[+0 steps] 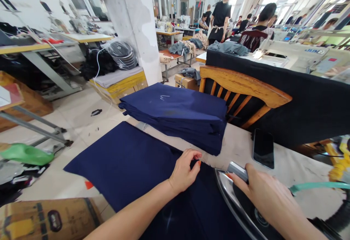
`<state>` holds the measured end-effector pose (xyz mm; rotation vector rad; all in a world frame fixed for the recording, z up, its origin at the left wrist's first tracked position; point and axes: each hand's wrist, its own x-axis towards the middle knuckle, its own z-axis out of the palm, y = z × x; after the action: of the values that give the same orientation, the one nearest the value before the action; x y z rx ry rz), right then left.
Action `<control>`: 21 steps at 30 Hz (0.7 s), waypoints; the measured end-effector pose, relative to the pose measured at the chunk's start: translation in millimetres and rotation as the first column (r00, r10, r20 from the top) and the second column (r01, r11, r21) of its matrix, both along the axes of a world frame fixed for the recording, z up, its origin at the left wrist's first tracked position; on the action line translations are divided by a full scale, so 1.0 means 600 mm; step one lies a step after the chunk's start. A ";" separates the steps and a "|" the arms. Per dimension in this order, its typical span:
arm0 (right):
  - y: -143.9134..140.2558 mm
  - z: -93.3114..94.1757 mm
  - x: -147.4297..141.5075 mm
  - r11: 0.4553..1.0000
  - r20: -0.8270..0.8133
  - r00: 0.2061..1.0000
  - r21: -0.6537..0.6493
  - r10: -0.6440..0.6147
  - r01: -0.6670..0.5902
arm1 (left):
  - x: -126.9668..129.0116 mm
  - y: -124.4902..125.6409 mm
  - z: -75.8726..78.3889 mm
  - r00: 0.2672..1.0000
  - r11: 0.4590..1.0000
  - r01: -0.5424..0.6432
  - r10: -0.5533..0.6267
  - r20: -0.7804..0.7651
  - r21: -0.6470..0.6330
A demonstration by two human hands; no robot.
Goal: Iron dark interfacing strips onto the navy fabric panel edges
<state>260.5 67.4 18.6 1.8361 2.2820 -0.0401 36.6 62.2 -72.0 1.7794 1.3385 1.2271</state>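
The left hand (183,172) is pinching the far edge of the navy fabric piece (128,163), fingertips closed on the cloth, just this side of the stack of navy pieces (177,114). The right hand (266,192) is wrapped around the handle of the steam iron (240,205), a firm closed grip, with the iron's shiny body sitting on the same cloth, nearer to the worker than the stack.

Here's the worry: those pinching fingers lie close to the nose of the iron. If the iron slides toward the stack while the left hand holds its place, the fingertips could meet hot metal or steam. A loose pinch could also let the edge slip, and a crease would get pressed in rather than out.

Look at the phone (263,148), lying flat on the padded table (295,163) to the right of the stack, near the iron. A wide swing of the iron could nudge it or warm it. The teal hose (317,186) trails off to the right of the iron; if it snags, it could tug the iron off line. And the cloth hangs over the table edge on the left, so its own weight may drag it floorward.
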 end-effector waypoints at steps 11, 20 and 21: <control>-0.015 0.009 -0.013 0.985 -0.095 0.992 -0.140 0.084 -0.097 | 0.000 -0.003 -0.001 0.995 0.999 0.036 -0.033 -0.098 0.032; -0.022 0.006 -0.018 0.980 -0.072 0.984 -0.105 0.164 -0.171 | 0.001 -0.004 0.012 0.957 0.988 0.142 -0.122 -0.263 0.056; -0.021 0.006 -0.019 0.980 -0.079 0.983 -0.100 0.164 -0.172 | 0.002 -0.004 0.016 0.932 0.978 0.198 -0.170 -0.320 0.057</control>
<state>249.0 55.0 22.4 1.6091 2.4239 -0.1992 37.5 59.7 -62.6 2.1808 1.2633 0.9422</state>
